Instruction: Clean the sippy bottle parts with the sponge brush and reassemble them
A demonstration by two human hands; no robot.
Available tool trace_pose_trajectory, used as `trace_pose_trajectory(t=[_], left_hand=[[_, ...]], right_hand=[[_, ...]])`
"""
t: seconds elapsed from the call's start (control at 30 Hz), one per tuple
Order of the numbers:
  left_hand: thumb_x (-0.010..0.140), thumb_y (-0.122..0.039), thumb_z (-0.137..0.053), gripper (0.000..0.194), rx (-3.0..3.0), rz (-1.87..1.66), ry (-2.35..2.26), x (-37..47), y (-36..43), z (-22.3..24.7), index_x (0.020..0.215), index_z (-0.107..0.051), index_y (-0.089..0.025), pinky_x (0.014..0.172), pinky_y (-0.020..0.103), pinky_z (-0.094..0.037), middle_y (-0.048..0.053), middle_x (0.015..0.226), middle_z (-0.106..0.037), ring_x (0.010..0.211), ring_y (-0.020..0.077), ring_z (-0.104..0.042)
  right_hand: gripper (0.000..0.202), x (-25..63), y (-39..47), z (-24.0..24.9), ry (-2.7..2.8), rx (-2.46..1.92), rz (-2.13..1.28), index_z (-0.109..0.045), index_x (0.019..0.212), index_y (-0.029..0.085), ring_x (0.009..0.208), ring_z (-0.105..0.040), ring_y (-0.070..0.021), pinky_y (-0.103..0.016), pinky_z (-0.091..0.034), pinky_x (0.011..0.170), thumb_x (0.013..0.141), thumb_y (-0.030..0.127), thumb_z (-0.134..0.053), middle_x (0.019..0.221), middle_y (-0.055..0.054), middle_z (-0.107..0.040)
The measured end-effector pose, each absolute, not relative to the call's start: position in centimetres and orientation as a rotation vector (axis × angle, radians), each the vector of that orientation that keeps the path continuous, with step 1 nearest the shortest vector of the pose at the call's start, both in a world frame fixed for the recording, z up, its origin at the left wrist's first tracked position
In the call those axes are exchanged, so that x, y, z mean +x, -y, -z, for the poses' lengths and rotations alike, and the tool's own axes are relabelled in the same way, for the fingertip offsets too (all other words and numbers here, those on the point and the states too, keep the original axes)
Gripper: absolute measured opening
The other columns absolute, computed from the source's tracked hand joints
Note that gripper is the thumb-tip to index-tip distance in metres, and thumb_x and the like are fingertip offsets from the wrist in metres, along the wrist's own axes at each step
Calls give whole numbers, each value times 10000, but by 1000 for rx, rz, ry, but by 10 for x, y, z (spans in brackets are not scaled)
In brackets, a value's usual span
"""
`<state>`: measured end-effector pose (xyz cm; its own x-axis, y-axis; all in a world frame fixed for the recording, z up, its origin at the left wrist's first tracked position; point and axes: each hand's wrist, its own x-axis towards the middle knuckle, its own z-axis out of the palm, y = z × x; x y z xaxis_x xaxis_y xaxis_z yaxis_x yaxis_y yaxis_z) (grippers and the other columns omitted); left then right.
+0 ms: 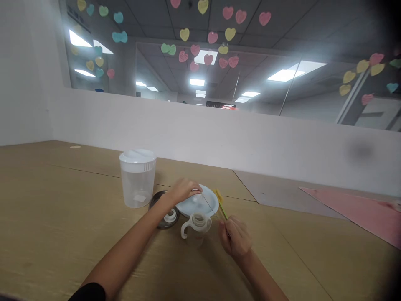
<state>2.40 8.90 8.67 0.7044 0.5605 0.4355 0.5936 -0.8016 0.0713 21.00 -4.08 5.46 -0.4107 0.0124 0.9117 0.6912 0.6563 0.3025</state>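
Observation:
My right hand (pixel 238 237) is closed around a brush (pixel 223 209) with a green handle and a yellow head tilted up and away. My left hand (pixel 185 190) is pinched at the upper end of a thin stick or wire (pixel 208 203), which slants down toward my right hand. Whether my right hand also grips its lower end, I cannot tell. Between and below the hands stands a clear baby bottle (pixel 196 234), upright and uncapped, with two white side handles. Behind it lies a pale blue plate (pixel 210 209), partly hidden by my left hand.
Left of the bottle, a dark round dish (pixel 163 225) holds a white ring (pixel 171 216). A clear plastic bucket with a white lid (pixel 138 179) stands behind it on the brown table (pixel 78 217). A pink sheet (pixel 354 207) lies at right. A white wall (pixel 188 129) borders the table's back.

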Motion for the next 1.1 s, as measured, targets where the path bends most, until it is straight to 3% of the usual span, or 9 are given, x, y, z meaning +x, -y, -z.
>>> trace_pose_trajectory(t=[0.2, 0.5, 0.73, 0.93, 1.1], left_hand=[[860, -183, -529, 201, -2678, 551, 1231, 13, -91, -90, 873, -730, -174, 704, 278, -435, 116, 936, -716, 888, 234, -651], [758, -42, -530, 233, -2718, 407, 1396, 20, -101, -71, 837, -733, -122, 741, 297, -464, 176, 893, -711, 856, 231, -654], [744, -113, -552, 203, -3033, 474, 1361, 24, -107, -50, 833, -724, -172, 737, 243, -462, 61, 869, -731, 816, 174, -648], [791, -182, -528, 183, -3254, 716, 1299, 23, -107, -57, 873, -678, -117, 708, 214, -463, 65, 887, -713, 784, 139, -631], [830, -302, -524, 255, -3369, 966, 1186, 16, -99, -79, 938, -643, -104, 743, 235, -473, 68, 912, -693, 832, 145, -621]], right_hand=[[309, 221, 42, -55, 1830, -638, 691, -328, 614, 221, 447, -328, -99, -253, -234, 447, 867, 51, -379, 490, 54, -339], [336, 229, 7, -31, 1675, -833, 805, -397, 554, 198, 428, -347, -80, -223, -286, 479, 873, 113, -462, 457, 54, -391], [391, 229, -2, -18, 1724, -1289, 589, -465, 537, 186, 411, -330, -85, -234, -236, 461, 904, 290, -385, 447, 22, -455], [458, 230, -7, -19, 1708, -1629, 215, -500, 563, 191, 452, -408, -123, -245, -240, 473, 892, 434, -293, 494, -11, -512], [462, 231, -9, -20, 1680, -1694, 65, -505, 572, 194, 488, -447, -143, -249, -253, 481, 884, 453, -284, 539, -18, -546]])
